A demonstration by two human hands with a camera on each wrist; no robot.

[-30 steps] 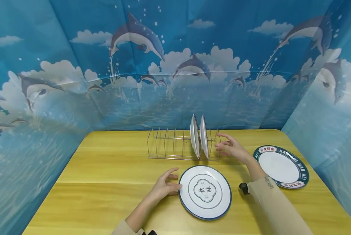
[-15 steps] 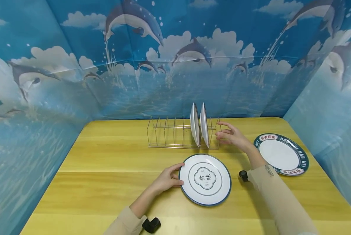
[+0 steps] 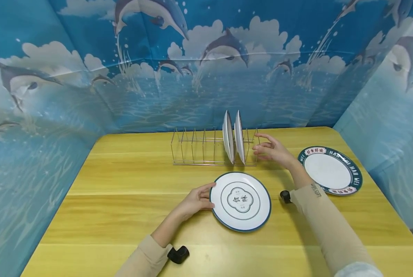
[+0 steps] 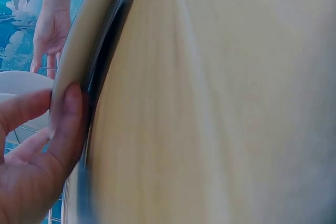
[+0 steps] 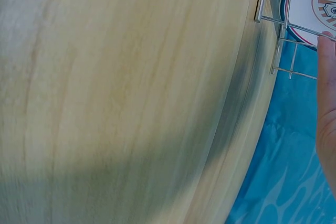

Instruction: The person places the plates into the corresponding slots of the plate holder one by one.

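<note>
A white round plate [image 3: 241,219] with a blue rim and a printed centre lies flat on the table. My left hand [image 3: 194,201] grips its left edge. In the left wrist view the thumb [image 4: 72,103] presses the plate's rim [image 4: 84,35], with the other fingers beside it. My right hand [image 3: 275,151] is at the right end of a wire plate rack [image 3: 203,165]. Its fingers are loosely extended, with fingertips at the end wires; firm contact cannot be made out. Two plates, one left [image 3: 228,138] and one right [image 3: 239,138], stand upright in the rack.
At the right of the wooden table [image 3: 123,215] lies an oval plate [image 3: 327,171] with a green lettered rim, partly behind the right forearm. A blue dolphin-print curtain [image 3: 140,96] encloses the back and sides. A black wrist camera [image 3: 178,254] sits by the left sleeve.
My left hand has moved right from just beside the plate onto its rim and holds it there. The right hand stays by the rack. The head view has tilted down.
</note>
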